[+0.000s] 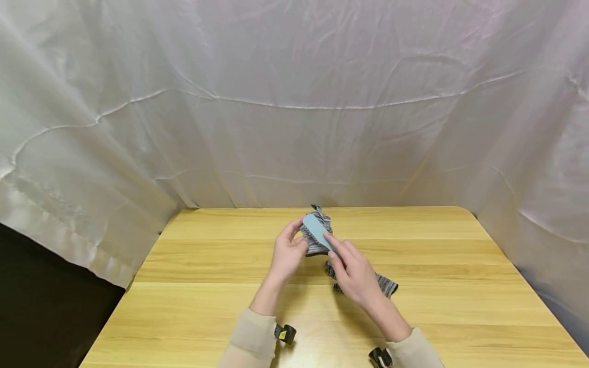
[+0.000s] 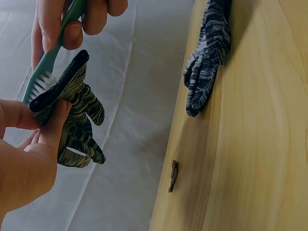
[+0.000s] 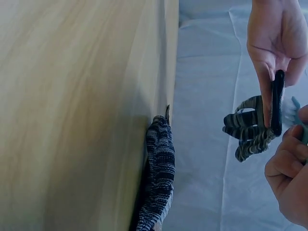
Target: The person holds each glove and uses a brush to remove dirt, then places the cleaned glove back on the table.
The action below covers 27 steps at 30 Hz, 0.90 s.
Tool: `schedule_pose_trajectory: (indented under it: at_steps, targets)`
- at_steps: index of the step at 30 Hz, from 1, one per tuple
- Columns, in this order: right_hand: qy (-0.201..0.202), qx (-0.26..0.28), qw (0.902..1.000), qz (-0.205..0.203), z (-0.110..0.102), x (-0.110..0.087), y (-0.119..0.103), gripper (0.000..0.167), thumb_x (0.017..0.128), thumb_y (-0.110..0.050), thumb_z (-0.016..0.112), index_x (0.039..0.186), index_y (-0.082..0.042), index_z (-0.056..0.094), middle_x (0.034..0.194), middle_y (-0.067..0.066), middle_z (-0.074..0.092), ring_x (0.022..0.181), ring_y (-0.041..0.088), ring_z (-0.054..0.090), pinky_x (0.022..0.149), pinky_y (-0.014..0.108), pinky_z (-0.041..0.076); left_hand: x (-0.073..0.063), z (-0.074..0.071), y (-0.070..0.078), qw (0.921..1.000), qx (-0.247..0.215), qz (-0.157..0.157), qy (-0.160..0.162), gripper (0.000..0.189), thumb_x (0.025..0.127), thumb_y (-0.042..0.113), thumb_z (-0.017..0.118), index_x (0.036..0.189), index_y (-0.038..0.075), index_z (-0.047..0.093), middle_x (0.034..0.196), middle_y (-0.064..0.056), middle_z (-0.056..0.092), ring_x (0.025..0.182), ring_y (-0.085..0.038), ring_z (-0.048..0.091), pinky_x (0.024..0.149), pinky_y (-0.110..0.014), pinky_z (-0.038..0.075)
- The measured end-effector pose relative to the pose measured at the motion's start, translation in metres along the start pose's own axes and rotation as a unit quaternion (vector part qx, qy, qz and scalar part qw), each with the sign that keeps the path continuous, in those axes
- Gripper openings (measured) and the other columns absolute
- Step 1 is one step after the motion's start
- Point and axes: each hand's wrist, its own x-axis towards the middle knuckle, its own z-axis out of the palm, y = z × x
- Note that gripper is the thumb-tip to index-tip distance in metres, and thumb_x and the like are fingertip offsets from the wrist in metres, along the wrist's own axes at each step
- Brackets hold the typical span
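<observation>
A knitted work glove point(image 1: 325, 221) in mottled grey and black is held up over the table by my left hand point(image 1: 287, 253). Thumb and fingers pinch it near its black-edged cuff, as the left wrist view shows, while the glove's fingers point(image 2: 79, 139) dangle free. My right hand point(image 1: 358, 275) grips the handle of a light blue brush point(image 1: 315, 228), index finger stretched along its back. White bristles point(image 2: 40, 86) face the glove right at the cuff. Below the right hand lies a second matching glove point(image 1: 386, 284), partly hidden by that hand.
The wooden table point(image 1: 193, 306) has a grey curtain point(image 1: 294, 143) behind it and along its sides. A small dark brown piece point(image 2: 173, 176) shows on the tabletop beyond the lying glove's fingertips.
</observation>
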Motion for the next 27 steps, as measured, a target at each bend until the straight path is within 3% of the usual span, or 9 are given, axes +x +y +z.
schedule_pose_trajectory:
  at_steps: [6,12,27]
  targets:
    - [-0.013,-0.013,0.9998,0.002,0.0013,-0.0017,-0.0002,0.047,0.101,-0.007,0.064,0.147,-0.013,0.06,0.086,-0.008,0.053,0.061,0.0,0.037,0.049,0.02,0.038,-0.0005,0.0014,-0.0004,1.0,-0.008,0.001,-0.004,0.061,0.09,-0.017,0.049,0.149,-0.007,0.047,0.155,-0.028,0.047,0.126,-0.045,0.061,0.07,-0.014,0.057]
    - [-0.022,-0.028,0.9994,0.003,0.0014,-0.0027,0.0005,0.047,0.1,-0.009,0.065,0.147,-0.016,0.06,0.088,-0.007,0.055,0.062,0.001,0.038,0.051,0.02,0.038,0.0003,0.0011,0.0001,0.9998,-0.015,-0.006,0.01,0.063,0.088,-0.018,0.048,0.149,-0.006,0.049,0.153,-0.027,0.049,0.124,-0.044,0.063,0.055,-0.012,0.046]
    - [0.006,-0.028,0.9994,-0.019,0.0018,-0.0008,0.0054,0.047,0.098,-0.005,0.067,0.144,-0.014,0.063,0.091,-0.003,0.06,0.062,0.001,0.038,0.049,0.019,0.038,-0.0009,0.0006,0.0052,0.9993,-0.027,-0.019,0.016,0.064,0.088,-0.018,0.05,0.151,-0.004,0.047,0.156,-0.026,0.045,0.125,-0.041,0.063,0.051,-0.011,0.044]
